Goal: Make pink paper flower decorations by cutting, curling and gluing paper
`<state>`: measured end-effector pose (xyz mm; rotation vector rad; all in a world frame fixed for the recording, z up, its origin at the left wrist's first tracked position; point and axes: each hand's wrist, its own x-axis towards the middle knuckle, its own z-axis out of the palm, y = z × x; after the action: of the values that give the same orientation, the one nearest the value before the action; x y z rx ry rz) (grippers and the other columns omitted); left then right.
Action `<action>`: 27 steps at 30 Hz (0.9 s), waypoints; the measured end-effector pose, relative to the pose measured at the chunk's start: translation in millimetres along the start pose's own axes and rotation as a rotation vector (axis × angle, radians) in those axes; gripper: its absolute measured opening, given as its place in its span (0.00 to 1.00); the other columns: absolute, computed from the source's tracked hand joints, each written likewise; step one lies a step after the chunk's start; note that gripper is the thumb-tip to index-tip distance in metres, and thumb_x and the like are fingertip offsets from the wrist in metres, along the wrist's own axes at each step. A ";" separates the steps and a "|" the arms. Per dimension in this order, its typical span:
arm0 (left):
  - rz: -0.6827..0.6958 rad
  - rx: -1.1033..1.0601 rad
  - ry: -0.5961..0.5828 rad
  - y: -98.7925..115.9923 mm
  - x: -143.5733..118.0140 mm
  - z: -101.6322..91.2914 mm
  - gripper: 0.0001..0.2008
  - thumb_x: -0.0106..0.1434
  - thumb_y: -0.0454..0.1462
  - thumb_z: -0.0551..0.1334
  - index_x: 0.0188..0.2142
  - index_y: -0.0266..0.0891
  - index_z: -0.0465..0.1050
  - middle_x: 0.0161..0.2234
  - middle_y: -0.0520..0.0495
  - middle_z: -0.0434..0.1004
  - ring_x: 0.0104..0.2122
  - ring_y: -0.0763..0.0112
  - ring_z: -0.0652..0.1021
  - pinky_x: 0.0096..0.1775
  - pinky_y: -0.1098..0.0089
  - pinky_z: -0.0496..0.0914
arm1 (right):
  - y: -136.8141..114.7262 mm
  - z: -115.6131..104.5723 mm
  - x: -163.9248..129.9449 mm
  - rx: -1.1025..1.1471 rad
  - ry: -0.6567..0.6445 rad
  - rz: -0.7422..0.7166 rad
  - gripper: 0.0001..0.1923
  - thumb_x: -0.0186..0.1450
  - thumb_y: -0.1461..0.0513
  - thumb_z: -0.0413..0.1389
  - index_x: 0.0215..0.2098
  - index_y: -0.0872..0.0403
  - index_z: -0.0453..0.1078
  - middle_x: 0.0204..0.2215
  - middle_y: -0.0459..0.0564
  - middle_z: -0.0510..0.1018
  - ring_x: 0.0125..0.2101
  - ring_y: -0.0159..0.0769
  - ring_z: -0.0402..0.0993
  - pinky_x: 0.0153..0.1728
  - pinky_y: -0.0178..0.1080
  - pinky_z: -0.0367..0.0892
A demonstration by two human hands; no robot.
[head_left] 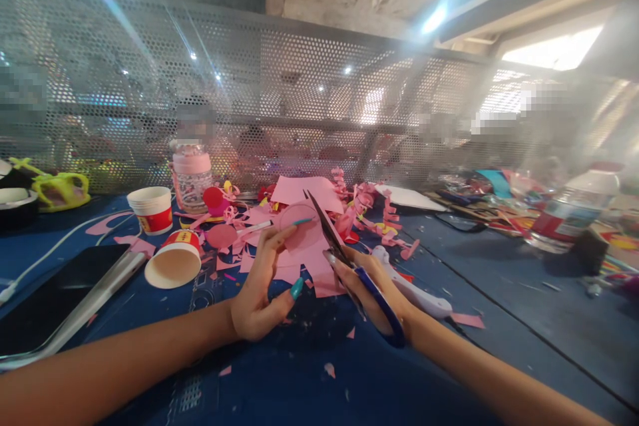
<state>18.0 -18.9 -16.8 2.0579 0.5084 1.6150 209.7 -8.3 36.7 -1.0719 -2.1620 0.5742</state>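
My right hand grips a pair of scissors with dark blades and blue handles; the blades point up and away, slightly apart. Pink paper lies just beyond both hands, and a round outline shows on one piece. On the near left of that paper is my left hand, its teal-nailed thumb and index finger spread apart. The index fingertip reaches over the pink paper; whether it touches cannot be made out. Behind stands another pink sheet, among curled pink paper strips.
Two paper cups, one upright and one tipped, sit left near a phone and white cable. A pink-lidded bottle stands behind. A white glue gun lies right, a water bottle farther right. Perforated metal screen behind.
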 end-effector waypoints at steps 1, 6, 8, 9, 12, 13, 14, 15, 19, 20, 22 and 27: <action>0.001 -0.003 0.005 -0.1 -0.1 0.2 0.30 0.60 0.37 0.55 0.61 0.44 0.48 0.54 0.42 0.52 0.56 0.56 0.56 0.59 0.53 0.47 | 0.0 0.2 0.0 -0.001 0.005 -0.003 0.20 0.65 0.49 0.44 0.23 0.53 0.57 0.16 0.41 0.59 0.20 0.29 0.58 0.23 0.34 0.55; -0.018 -0.016 0.015 0.3 -0.4 1.3 0.30 0.60 0.36 0.55 0.61 0.45 0.48 0.53 0.43 0.52 0.55 0.57 0.56 0.59 0.53 0.47 | 0.3 0.0 0.3 -0.014 0.005 -0.007 0.21 0.65 0.48 0.43 0.22 0.53 0.56 0.16 0.41 0.59 0.20 0.29 0.58 0.23 0.34 0.55; -0.020 -0.021 0.014 0.5 -0.2 1.4 0.30 0.60 0.36 0.55 0.61 0.44 0.49 0.52 0.43 0.52 0.55 0.57 0.57 0.59 0.53 0.47 | 0.4 -0.3 0.2 -0.012 -0.001 -0.006 0.22 0.65 0.47 0.43 0.21 0.53 0.54 0.16 0.41 0.58 0.20 0.29 0.58 0.24 0.35 0.55; -0.018 -0.025 0.018 0.6 0.0 1.5 0.30 0.60 0.36 0.55 0.61 0.44 0.49 0.52 0.42 0.52 0.55 0.57 0.57 0.59 0.52 0.47 | 0.4 -0.4 0.1 -0.012 -0.001 -0.007 0.22 0.65 0.47 0.42 0.21 0.53 0.53 0.16 0.41 0.58 0.20 0.29 0.58 0.24 0.35 0.55; -0.020 -0.034 0.033 0.7 0.8 1.5 0.29 0.60 0.36 0.55 0.61 0.44 0.49 0.53 0.42 0.52 0.55 0.57 0.56 0.59 0.52 0.47 | 0.2 -0.5 0.0 -0.014 0.005 -0.017 0.22 0.65 0.47 0.42 0.21 0.53 0.52 0.17 0.41 0.58 0.21 0.29 0.58 0.25 0.35 0.55; -0.023 -0.036 0.037 0.8 1.1 1.6 0.29 0.60 0.36 0.55 0.61 0.44 0.49 0.53 0.43 0.52 0.55 0.57 0.56 0.59 0.52 0.47 | 0.1 -0.5 0.0 -0.012 0.008 -0.017 0.22 0.65 0.47 0.42 0.20 0.53 0.52 0.17 0.41 0.58 0.21 0.29 0.58 0.25 0.35 0.54; -0.025 -0.035 0.040 0.8 1.3 1.6 0.29 0.60 0.36 0.55 0.61 0.44 0.49 0.53 0.43 0.52 0.56 0.57 0.56 0.59 0.52 0.46 | -0.1 -0.4 0.0 -0.010 0.011 -0.014 0.22 0.65 0.47 0.43 0.20 0.53 0.52 0.17 0.41 0.58 0.21 0.29 0.58 0.25 0.35 0.54; -0.027 -0.032 0.040 0.9 1.5 1.6 0.29 0.60 0.36 0.55 0.61 0.44 0.49 0.54 0.43 0.51 0.56 0.57 0.56 0.59 0.53 0.46 | -0.3 -0.4 0.1 -0.007 0.013 -0.009 0.22 0.64 0.47 0.43 0.20 0.53 0.52 0.17 0.41 0.59 0.21 0.29 0.57 0.24 0.35 0.54; -0.010 -0.030 0.040 0.0 1.5 1.8 0.29 0.60 0.36 0.55 0.60 0.44 0.50 0.56 0.43 0.48 0.57 0.56 0.54 0.59 0.53 0.45 | -0.7 -0.6 0.1 -0.016 0.008 -0.004 0.22 0.65 0.48 0.43 0.20 0.53 0.51 0.18 0.42 0.60 0.21 0.29 0.58 0.25 0.35 0.53; -0.001 -0.034 0.041 -0.5 1.3 1.8 0.29 0.60 0.36 0.55 0.60 0.44 0.50 0.55 0.43 0.49 0.57 0.56 0.54 0.59 0.52 0.45 | -0.6 -0.6 0.2 -0.021 0.006 -0.006 0.22 0.65 0.48 0.43 0.20 0.53 0.51 0.18 0.42 0.60 0.21 0.29 0.58 0.25 0.35 0.53; 0.005 -0.035 0.039 -1.3 1.0 1.8 0.29 0.60 0.36 0.55 0.60 0.44 0.50 0.54 0.43 0.50 0.56 0.56 0.55 0.59 0.51 0.45 | 0.0 -0.6 0.5 -0.033 0.003 -0.006 0.22 0.65 0.47 0.42 0.20 0.53 0.51 0.17 0.41 0.59 0.21 0.29 0.58 0.25 0.35 0.54; -0.017 -0.015 0.044 -1.9 0.7 1.2 0.30 0.59 0.36 0.55 0.60 0.44 0.50 0.54 0.43 0.51 0.56 0.57 0.56 0.59 0.52 0.46 | 0.6 -0.6 0.4 -0.063 0.008 0.008 0.23 0.65 0.47 0.42 0.20 0.53 0.52 0.17 0.41 0.59 0.21 0.29 0.59 0.25 0.35 0.54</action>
<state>19.3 -17.2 -17.5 2.0058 0.5257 1.6531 210.2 -7.7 36.8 -1.1155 -2.1823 0.5075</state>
